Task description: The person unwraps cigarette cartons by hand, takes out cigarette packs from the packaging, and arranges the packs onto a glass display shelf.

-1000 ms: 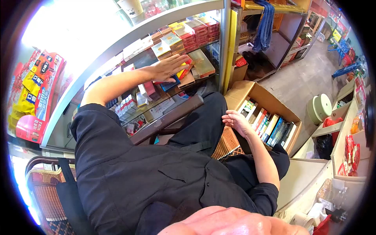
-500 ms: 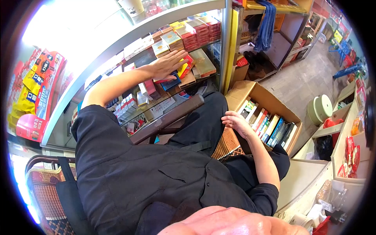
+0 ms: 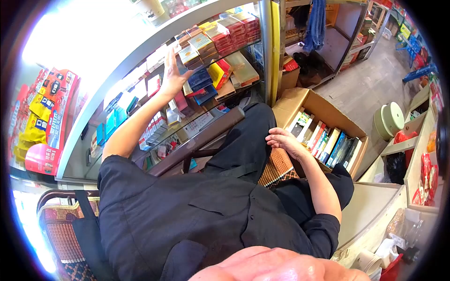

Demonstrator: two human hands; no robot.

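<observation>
My left hand (image 3: 173, 79) is raised over the glass display shelf, fingers stretched upward and thumb apart, holding nothing. Just right of it lie dark blue packs (image 3: 202, 84) and a yellow-and-red box (image 3: 218, 74). Behind them, small flat boxes (image 3: 202, 46) and stacks of red packs (image 3: 221, 38) line the shelf. My right hand (image 3: 284, 142) hovers or rests by my knee with loosely bent fingers and nothing visible in it. Beside that hand stands an open cardboard box (image 3: 323, 110) holding several upright cartons (image 3: 334, 149).
A brown bar (image 3: 199, 140) crosses in front of the shelf. Red and yellow snack packs (image 3: 42, 117) hang at the left. Pale green round containers (image 3: 389, 119) stand on the floor, right. Blue cloth (image 3: 315, 25) hangs at the back beside a yellow post (image 3: 274, 51).
My left hand has moved left, off the blue packs and the yellow-and-red box, and its fingers now point up. My right hand has hardly moved. The view has shifted slightly.
</observation>
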